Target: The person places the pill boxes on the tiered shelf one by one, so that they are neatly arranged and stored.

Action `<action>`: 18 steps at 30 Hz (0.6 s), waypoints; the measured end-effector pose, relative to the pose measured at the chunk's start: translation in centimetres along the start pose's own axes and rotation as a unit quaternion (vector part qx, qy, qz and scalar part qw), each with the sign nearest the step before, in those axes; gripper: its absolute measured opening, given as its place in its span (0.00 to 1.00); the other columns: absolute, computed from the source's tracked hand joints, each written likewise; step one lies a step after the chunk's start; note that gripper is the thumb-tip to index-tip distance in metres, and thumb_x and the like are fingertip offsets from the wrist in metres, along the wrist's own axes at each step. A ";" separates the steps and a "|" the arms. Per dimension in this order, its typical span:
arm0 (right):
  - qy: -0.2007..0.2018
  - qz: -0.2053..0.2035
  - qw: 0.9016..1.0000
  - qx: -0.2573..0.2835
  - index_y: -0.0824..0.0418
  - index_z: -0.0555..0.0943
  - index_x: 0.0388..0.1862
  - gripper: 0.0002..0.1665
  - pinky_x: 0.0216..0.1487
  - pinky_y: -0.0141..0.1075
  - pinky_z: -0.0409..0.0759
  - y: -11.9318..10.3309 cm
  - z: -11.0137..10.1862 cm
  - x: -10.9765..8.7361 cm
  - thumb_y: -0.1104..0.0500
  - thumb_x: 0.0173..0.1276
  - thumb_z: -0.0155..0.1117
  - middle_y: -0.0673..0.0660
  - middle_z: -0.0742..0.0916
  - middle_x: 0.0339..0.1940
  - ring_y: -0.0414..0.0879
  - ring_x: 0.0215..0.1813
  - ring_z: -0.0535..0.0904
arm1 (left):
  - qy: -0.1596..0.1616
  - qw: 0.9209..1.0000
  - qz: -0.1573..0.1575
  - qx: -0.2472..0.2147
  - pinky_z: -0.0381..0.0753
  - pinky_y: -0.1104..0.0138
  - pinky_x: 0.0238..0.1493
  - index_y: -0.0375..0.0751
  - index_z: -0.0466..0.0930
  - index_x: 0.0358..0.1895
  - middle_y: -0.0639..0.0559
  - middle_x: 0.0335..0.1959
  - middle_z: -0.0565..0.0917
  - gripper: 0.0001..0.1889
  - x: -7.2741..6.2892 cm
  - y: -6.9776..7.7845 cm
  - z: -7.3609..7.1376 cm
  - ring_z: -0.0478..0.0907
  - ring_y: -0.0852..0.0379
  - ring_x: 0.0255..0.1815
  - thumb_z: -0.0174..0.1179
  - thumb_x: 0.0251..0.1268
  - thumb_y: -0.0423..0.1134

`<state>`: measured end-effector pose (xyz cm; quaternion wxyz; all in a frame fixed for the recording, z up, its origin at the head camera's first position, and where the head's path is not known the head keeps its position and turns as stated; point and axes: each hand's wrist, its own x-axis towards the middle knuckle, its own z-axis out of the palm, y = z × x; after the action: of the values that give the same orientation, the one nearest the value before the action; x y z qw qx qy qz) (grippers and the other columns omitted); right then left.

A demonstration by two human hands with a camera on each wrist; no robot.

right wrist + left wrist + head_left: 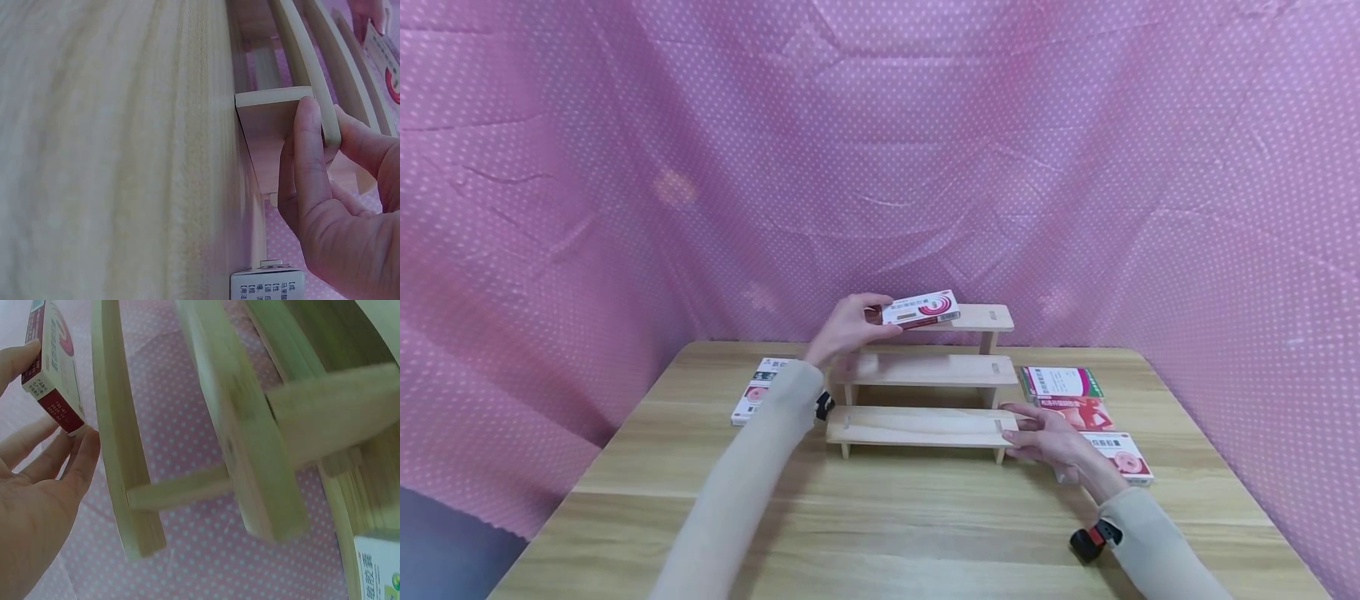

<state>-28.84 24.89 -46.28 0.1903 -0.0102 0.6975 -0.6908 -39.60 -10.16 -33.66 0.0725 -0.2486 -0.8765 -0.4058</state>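
In the head view, my left hand (848, 327) grips a white and dark red medicine box (919, 309) by its left end, over the top step of a three-step wooden display rack (917, 427). The left wrist view has the thumb on one edge of the box (59, 378) and fingertips under its lower corner, beside the top step. My right hand (1056, 440) is at the right end of the rack's lowest step. Seen from the right wrist, this hand (344, 212) pinches that step's end, the thumb above and fingers below against the leg.
Right of the rack lie a green and white box (1060, 381), a red box (1078, 412) and a white box (1122, 457), partly behind my right hand. More white boxes (760, 392) lie at the left, partly covered by my sleeve. A pink dotted curtain (880, 167) hangs behind the table (880, 533).
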 end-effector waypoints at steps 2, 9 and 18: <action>-0.003 0.000 1.000 -0.002 0.66 0.56 0.77 0.42 0.53 0.41 0.85 0.0 0.0 0.0 0.66 0.68 0.63 0.66 0.77 0.59 0.45 0.48 0.83 | -0.001 1.000 0.000 0.006 0.80 0.58 0.56 0.38 0.78 0.61 0.42 0.55 0.83 0.31 0.3 0.2 0.4 0.80 0.44 0.53 0.73 0.52 0.46; 0.004 0.004 1.000 -0.003 0.65 0.58 0.76 0.41 0.53 0.41 0.86 0.0 0.1 -0.1 0.67 0.68 0.63 0.66 0.77 0.57 0.46 0.47 0.83 | -0.012 1.000 -0.009 -0.010 0.79 0.58 0.59 0.38 0.77 0.62 0.42 0.58 0.80 0.32 1.5 1.1 2.0 0.79 0.43 0.57 0.72 0.53 0.46; 0.003 0.013 1.000 0.000 0.64 0.58 0.77 0.42 0.54 0.43 0.85 -0.2 0.0 -0.4 0.65 0.68 0.64 0.66 0.77 0.60 0.46 0.47 0.83 | -0.047 0.999 0.003 -0.003 0.79 0.61 0.59 0.35 0.72 0.66 0.42 0.61 0.78 0.31 2.8 2.3 3.8 0.78 0.49 0.57 0.67 0.61 0.44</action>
<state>-28.47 25.04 -46.01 0.1970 0.0007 0.6984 -0.6881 -40.61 -5.01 -33.66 0.0315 -0.2702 -0.8770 -0.3959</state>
